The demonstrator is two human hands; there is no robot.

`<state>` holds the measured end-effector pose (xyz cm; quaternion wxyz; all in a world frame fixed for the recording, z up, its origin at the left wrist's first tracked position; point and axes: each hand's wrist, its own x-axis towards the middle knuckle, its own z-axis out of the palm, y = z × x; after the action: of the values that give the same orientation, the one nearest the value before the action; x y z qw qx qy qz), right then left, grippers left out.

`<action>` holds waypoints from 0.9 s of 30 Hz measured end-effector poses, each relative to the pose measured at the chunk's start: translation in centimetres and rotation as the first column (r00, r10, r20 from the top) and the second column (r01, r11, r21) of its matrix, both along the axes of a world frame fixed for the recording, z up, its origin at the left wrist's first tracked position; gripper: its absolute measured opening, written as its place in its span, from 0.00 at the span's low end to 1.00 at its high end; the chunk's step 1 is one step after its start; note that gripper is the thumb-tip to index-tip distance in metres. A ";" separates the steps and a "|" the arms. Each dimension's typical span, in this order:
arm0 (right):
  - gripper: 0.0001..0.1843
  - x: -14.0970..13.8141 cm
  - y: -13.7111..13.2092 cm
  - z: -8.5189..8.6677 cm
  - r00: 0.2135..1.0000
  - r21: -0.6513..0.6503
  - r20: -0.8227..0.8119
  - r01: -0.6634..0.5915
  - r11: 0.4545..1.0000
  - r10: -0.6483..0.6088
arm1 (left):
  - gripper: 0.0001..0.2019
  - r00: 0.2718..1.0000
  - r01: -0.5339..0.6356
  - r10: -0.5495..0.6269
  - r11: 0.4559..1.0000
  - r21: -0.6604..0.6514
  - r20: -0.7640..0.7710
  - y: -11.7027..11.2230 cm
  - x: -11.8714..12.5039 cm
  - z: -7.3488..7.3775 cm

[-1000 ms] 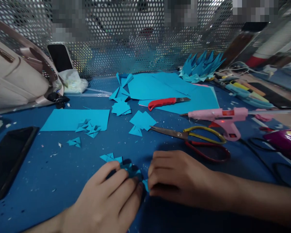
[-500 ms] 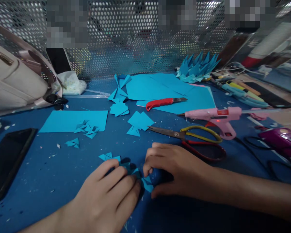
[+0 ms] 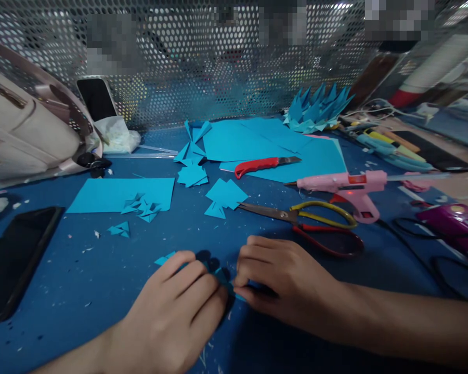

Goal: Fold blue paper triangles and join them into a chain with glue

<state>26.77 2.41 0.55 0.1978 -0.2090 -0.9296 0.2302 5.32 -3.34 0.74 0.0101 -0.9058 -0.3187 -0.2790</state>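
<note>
A row of small folded blue paper pieces (image 3: 165, 258) lies on the blue table in front of me, mostly covered by my hands. My left hand (image 3: 175, 306) rests over the row with fingers bent down onto it; its fingertips are hidden. At the row's right end, my right hand (image 3: 281, 272) has thumb and forefinger pinched together on a folded paper piece. More folded pieces (image 3: 144, 206) sit on a blue paper sheet (image 3: 97, 195) beyond, and one loose piece (image 3: 120, 229) is nearer. Flat blue paper squares (image 3: 226, 192) lie behind my right hand.
Scissors (image 3: 269, 210), a red-handled knife (image 3: 257, 167) and a pink glue gun (image 3: 343, 182) lie beyond my right hand. A spiky blue paper form (image 3: 317, 111) stands at the back. Phones (image 3: 17, 259), a bag (image 3: 27, 124) and a perforated metal screen (image 3: 195, 62) surround the workspace.
My right thumb and fingers have closed from a spread grip into a pinch on the row's right end. The left hand stays over the row, nearly still.
</note>
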 end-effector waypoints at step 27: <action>0.08 -0.3 -0.1 -0.5 0.995 -0.087 -0.094 -0.047 0.995 0.038 | 0.16 0.998 -0.015 0.012 0.999 0.045 0.063 -0.7 -0.2 -0.8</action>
<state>26.43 2.31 0.07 0.2259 -0.1869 -0.9126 0.2851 5.13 -4.01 -0.07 0.0227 -0.8939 -0.3187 -0.3143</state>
